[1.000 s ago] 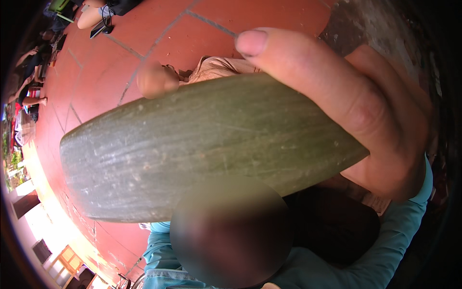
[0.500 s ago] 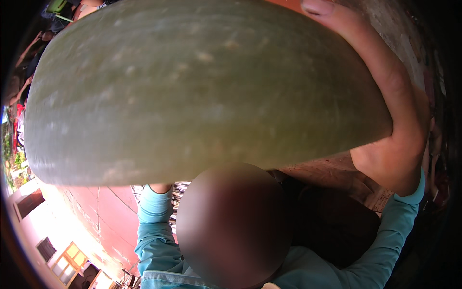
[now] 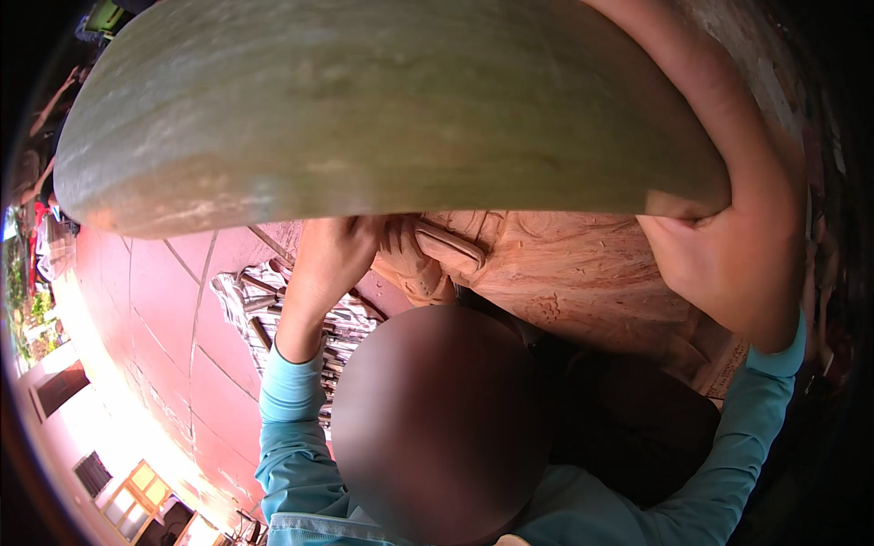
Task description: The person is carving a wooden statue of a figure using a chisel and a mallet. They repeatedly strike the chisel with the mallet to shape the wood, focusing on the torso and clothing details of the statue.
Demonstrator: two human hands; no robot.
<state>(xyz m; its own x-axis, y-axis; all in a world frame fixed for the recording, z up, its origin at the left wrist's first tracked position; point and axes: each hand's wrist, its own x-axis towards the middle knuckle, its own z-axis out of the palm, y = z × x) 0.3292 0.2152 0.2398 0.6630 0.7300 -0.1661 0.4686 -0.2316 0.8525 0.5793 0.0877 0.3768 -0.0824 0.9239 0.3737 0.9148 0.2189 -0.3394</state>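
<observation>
A large, smooth, dull green curved thing (image 3: 391,118) with pale streaks fills the upper part of the view, very close. I cannot make out its kind. Wrapped round its right end is my right hand (image 3: 728,209), the thumb side bent along the edge and the fingertips out of sight. My left hand (image 3: 332,259) reaches up beneath its lower edge, which hides most of the fingers. Beside that hand lies a reddish wood carving (image 3: 564,273) with raised shapes, one an oblong block (image 3: 451,246).
To the left, a striped cloth (image 3: 241,305) bearing several slim hand tools lies on a red floor (image 3: 173,318) with dark joint lines. A pale building (image 3: 68,409) stands beyond. Other people's arms (image 3: 55,105) show at the far left rim.
The green thing's lower edge has risen in view, uncovering the carving, the tool cloth and part of my left hand. My right hand keeps its hold.
</observation>
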